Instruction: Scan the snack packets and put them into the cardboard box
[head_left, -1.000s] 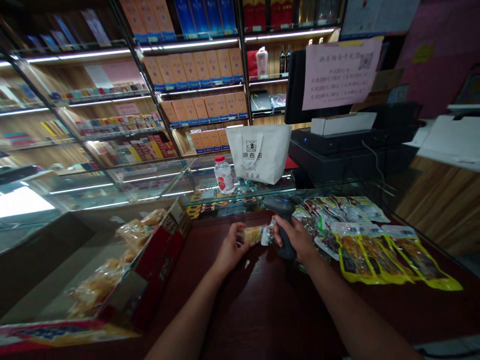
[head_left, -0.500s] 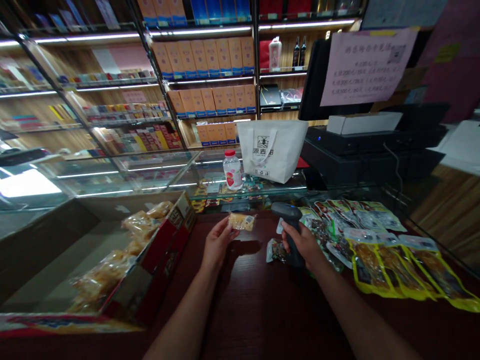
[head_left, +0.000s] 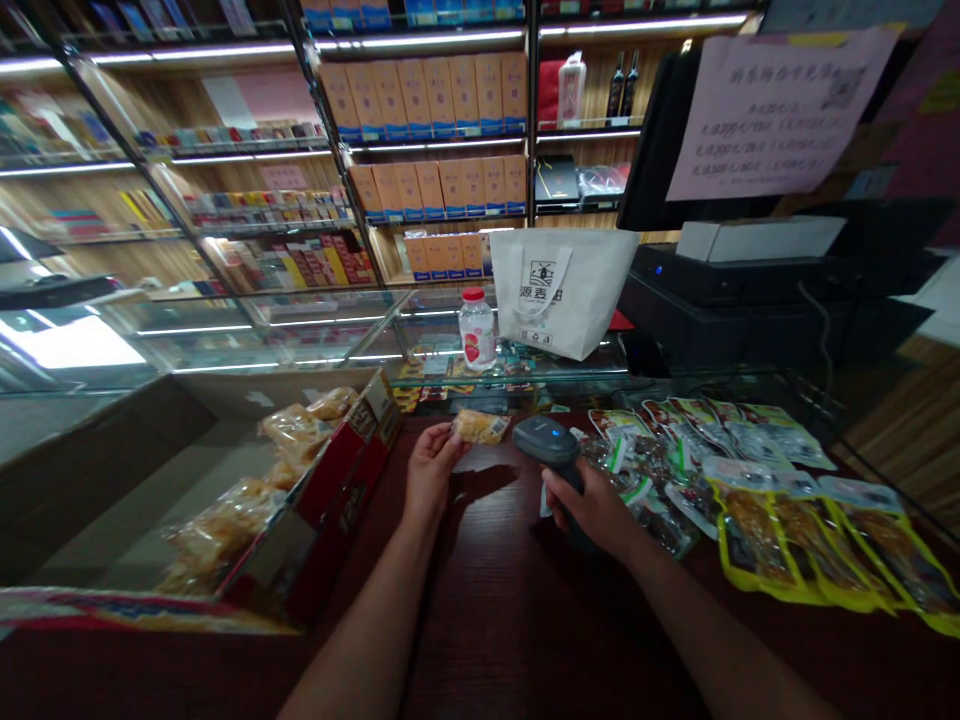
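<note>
My left hand [head_left: 433,468] pinches the end of a small clear-wrapped yellowish snack packet [head_left: 481,427], held a little above the dark wooden counter [head_left: 480,610]. A printed label shows at the packet's right end. Wrapped round the handle of a dark grey barcode scanner [head_left: 546,440] is my right hand [head_left: 592,502]. The scanner's head points left towards the packet, with a gap between them, and a blue light glows on its top. Below the packet its shadow falls on the counter. My right hand partly hides the packets behind it.
At left stands an open cardboard box [head_left: 330,545] with several wrapped snacks [head_left: 225,530]. To the right lie yellow-edged vacuum packs [head_left: 757,530] and other small packets [head_left: 675,450]. Behind are a red-capped bottle [head_left: 477,333], a white bag [head_left: 600,290] and a monitor [head_left: 651,150].
The scanner has moved left, closer to the packet, and its head has turned towards it. The packet remains in my left hand, slightly turned. The whole view has shifted a little.
</note>
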